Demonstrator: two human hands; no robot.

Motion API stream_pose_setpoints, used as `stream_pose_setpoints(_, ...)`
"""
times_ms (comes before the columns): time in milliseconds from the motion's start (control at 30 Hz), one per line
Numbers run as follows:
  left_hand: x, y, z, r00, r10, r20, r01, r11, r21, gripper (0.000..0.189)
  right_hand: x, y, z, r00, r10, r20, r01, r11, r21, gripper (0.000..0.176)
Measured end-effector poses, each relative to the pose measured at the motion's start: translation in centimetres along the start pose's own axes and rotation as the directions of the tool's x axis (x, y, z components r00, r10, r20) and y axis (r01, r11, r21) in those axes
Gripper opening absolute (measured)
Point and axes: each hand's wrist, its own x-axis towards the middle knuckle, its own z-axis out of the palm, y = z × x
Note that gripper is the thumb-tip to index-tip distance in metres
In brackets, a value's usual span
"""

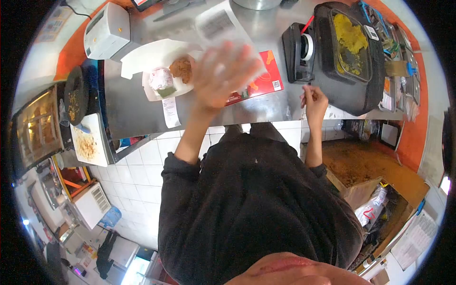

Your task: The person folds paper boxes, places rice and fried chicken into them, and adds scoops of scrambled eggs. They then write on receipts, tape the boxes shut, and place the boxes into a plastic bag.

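My left hand (221, 76), blurred by motion, is stretched out palm-down over a white printed paper sheet (216, 23) and a red printed card (270, 78) on the steel counter. Left of it sits an open white takeaway box (149, 90) with a wrapped white bundle (161, 78) and a brown fried piece (181, 70). A paper receipt (171, 114) hangs down from the box. By the counter's front edge, below the black tape dispenser (298, 52), my right hand (314, 100) has its fingers curled into a pinch; what they hold, if anything, I cannot make out.
A black insulated case (327, 71) carries a clear container (354, 73) of yellow food at right. A white printer (108, 31) stands at back left. A white board with crumbs (88, 142) lies at far left. Below right is a wooden box (363, 190).
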Motion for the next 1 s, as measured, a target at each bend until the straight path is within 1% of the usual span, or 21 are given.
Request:
stream_pose_setpoints(33,-1.6,0.2,1.0,0.977,0.007,0.212,0.014,0.995,-0.094,0.040,0.7,-2.2,0.4,0.995,-0.100,0.026,0.098,0.993,0.066,0.017)
stream_pose_setpoints(67,-4.2,0.5,2.3,0.978,0.013,0.207,0.005,0.996,-0.088,0.040,1.4,-4.1,0.8,0.994,-0.109,0.023,0.107,0.992,0.073,0.017)
stream_pose_setpoints(133,-8.7,1.0,4.1,0.847,0.063,0.528,-0.059,0.998,-0.024,0.044,2.6,-7.5,1.7,0.938,-0.183,0.295,0.162,0.982,0.093,0.014)
stream_pose_setpoints(167,-7.9,1.5,3.2,0.848,0.065,0.525,-0.064,0.998,-0.020,0.044,3.1,-9.2,2.4,0.879,-0.214,0.427,0.181,0.977,0.117,0.017)
stream_pose_setpoints(233,-6.7,2.4,1.2,0.822,-0.057,0.567,0.226,0.946,-0.233,0.056,3.8,-11.7,4.2,0.800,-0.239,0.551,0.193,0.971,0.140,0.022)
stream_pose_setpoints(300,-7.0,2.1,1.1,0.836,-0.123,0.536,0.340,0.881,-0.329,0.060,5.0,-13.4,5.8,0.512,-0.226,0.829,0.225,0.966,0.125,0.047)
stream_pose_setpoints(400,-7.9,2.1,1.8,0.806,-0.271,0.527,0.501,0.786,-0.362,0.065,6.3,-12.3,7.9,0.579,-0.145,0.802,0.469,0.864,-0.182,0.078)
stream_pose_setpoints(433,-8.2,2.5,2.1,0.764,-0.359,0.537,0.568,0.768,-0.295,0.065,7.9,-10.9,7.8,0.571,-0.293,0.767,0.750,0.567,-0.341,0.098)
stream_pose_setpoints(467,-8.4,2.6,2.5,0.754,-0.395,0.525,0.589,0.761,-0.273,0.065,9.4,-9.3,7.2,0.583,-0.339,0.738,0.748,0.578,-0.326,0.104)
stream_pose_setpoints(500,-8.8,2.6,2.9,0.775,-0.385,0.501,0.593,0.718,-0.365,0.066,9.3,-9.6,6.2,0.636,-0.385,0.669,0.770,0.376,-0.515,0.107)
stream_pose_setpoints(533,-9.3,2.2,3.2,0.801,-0.378,0.464,0.582,0.676,-0.453,0.067,7.6,-12.7,5.5,0.709,-0.267,0.652,0.695,0.422,-0.582,0.111)
stream_pose_setpoints(600,-10.2,1.9,3.8,0.842,-0.343,0.416,0.512,0.750,-0.418,0.070,6.5,-12.5,6.2,0.611,-0.420,0.671,0.763,0.540,-0.356,0.109)
stream_pose_setpoints(667,-9.2,2.1,2.6,0.875,-0.344,0.341,0.470,0.771,-0.430,0.074,5.6,-11.0,8.6,0.574,-0.492,0.654,0.818,0.390,-0.423,0.098)
stream_pose_setpoints(733,-8.8,1.6,2.1,0.875,-0.289,0.389,0.428,0.837,-0.342,0.077,6.1,-8.8,10.2,0.649,-0.644,0.405,0.750,0.453,-0.482,0.089)
stream_pose_setpoints(767,-8.5,1.4,1.2,0.807,-0.300,0.508,0.539,0.726,-0.427,0.083,5.5,-8.9,10.2,0.624,-0.717,0.311,0.764,0.476,-0.437,0.082)
stream_pose_setpoints(800,-8.7,1.6,0.8,0.807,-0.308,0.504,0.541,0.728,-0.422,0.083,5.2,-7.9,9.8,0.721,-0.631,0.286,0.689,0.612,-0.388,0.081)
stream_pose_setpoints(867,-9.1,1.5,0.9,0.873,-0.463,0.151,0.487,0.821,-0.297,0.093,7.3,-2.2,9.4,0.792,-0.511,0.334,0.579,0.803,-0.145,0.076)
stream_pose_setpoints(900,-10.7,1.6,2.5,0.756,-0.638,0.149,0.641,0.675,-0.366,0.099,6.5,-2.7,9.2,0.793,-0.515,0.327,0.579,0.803,-0.142,0.076)
stream_pose_setpoints(933,-12.1,1.9,4.3,0.762,-0.630,0.152,0.635,0.679,-0.367,0.099,5.1,-3.8,8.5,0.840,-0.204,0.503,0.233,0.972,0.006,0.073)
stream_pose_setpoints(967,-13.4,2.4,6.0,0.555,-0.805,0.210,0.791,0.432,-0.432,0.103,4.1,-4.4,8.1,0.723,0.080,0.687,-0.177,0.982,0.071,0.070)
stream_pose_setpoints(1000,-13.9,2.8,6.8,0.311,-0.904,0.292,0.870,0.147,-0.471,0.107,3.9,-3.9,8.2,0.734,0.081,0.674,-0.183,0.980,0.081,0.070)
